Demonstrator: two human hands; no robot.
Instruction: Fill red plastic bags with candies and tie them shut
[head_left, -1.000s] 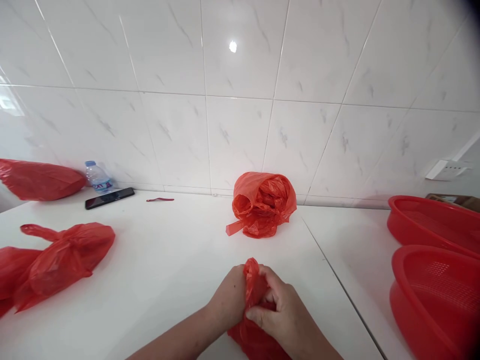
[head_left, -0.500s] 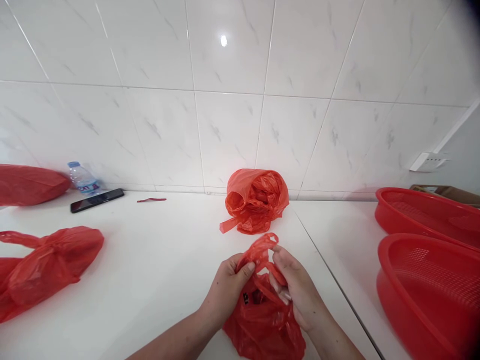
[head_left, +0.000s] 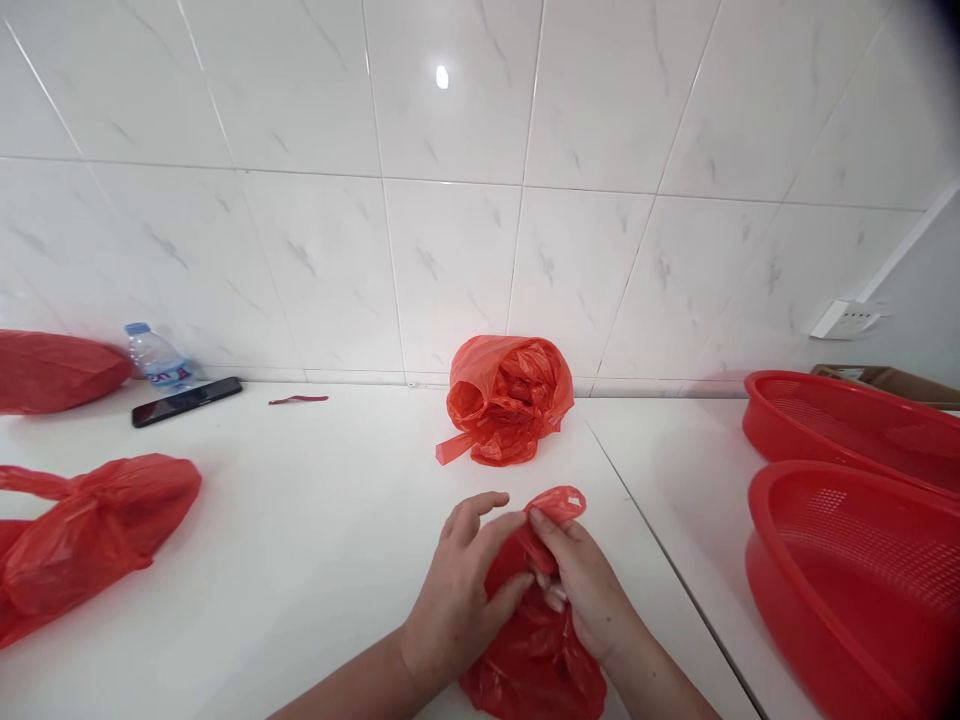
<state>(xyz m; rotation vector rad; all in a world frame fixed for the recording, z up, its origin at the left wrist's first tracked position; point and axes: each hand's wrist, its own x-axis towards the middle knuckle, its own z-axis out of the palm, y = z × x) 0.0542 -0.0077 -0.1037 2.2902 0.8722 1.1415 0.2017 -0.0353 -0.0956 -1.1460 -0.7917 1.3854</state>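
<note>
In front of me a red plastic bag (head_left: 536, 650) stands on the white table, its neck gathered upward. My right hand (head_left: 589, 580) pinches the bag's twisted handles between thumb and fingers, with a handle loop sticking out above the thumb. On the other side, my left hand (head_left: 469, 590) has its fingers spread and thumb apart, touching or very near the gathered neck; whether it grips any plastic is not plain. What lies inside the bag is hidden by the red film. Behind both hands, against the wall, sits a crumpled bundle of red bags (head_left: 510, 400).
Tied red bags (head_left: 105, 520) lie at the left, with another red bag (head_left: 60, 370) behind. A water bottle (head_left: 159, 358), black phone (head_left: 187, 400) and thin red strip (head_left: 298, 399) are near the wall. Two red plastic baskets (head_left: 780, 490) stand right, before a cardboard box (head_left: 892, 383).
My left hand has loosened from its pinch on the handle and spread its fingers. The handles have come together in my right hand, and the loop now leans to the right.
</note>
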